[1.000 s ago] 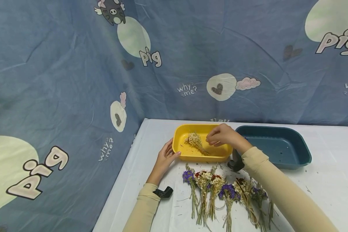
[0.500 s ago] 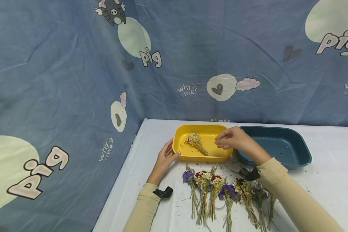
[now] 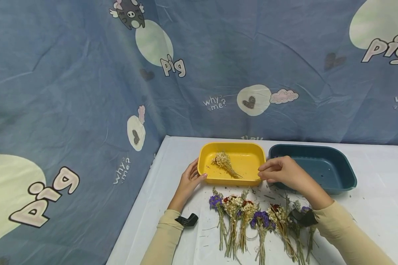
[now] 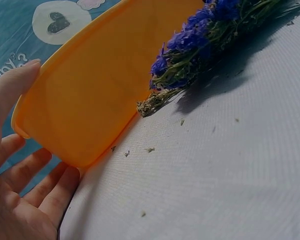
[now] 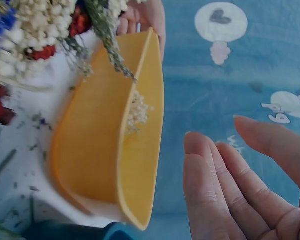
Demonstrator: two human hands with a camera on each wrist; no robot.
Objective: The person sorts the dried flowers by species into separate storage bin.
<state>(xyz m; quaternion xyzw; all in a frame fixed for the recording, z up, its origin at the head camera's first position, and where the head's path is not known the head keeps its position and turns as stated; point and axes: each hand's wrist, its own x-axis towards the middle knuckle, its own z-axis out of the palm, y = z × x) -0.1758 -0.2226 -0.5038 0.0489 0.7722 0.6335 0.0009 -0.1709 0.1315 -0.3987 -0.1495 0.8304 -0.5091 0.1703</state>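
Observation:
My left hand (image 3: 189, 178) rests against the left end of a yellow tray (image 3: 232, 181). In the left wrist view its thumb touches the tray's rim and the other fingers lie loosely along the outside. A small bunch of dried cream flowers (image 3: 223, 162) lies inside the tray, heads toward the back left. My right hand (image 3: 283, 172) hovers around the tray's front right corner, partly over the dark teal tray (image 3: 345, 173). The right wrist view shows its thumb and fingers apart, holding nothing.
Bunches of dried flowers lie in a row in front of the trays: a purple one (image 3: 215, 201), cream and red ones (image 3: 232, 206), another purple one (image 3: 261, 219) and several more. Plant crumbs dot the white tablecloth (image 3: 185, 246). A blue printed curtain (image 3: 199, 73) hangs behind.
My right hand has moved right and toward me, from above the yellow tray's inside to its front right corner. The left hand, tray and flower bunches stay where they were.

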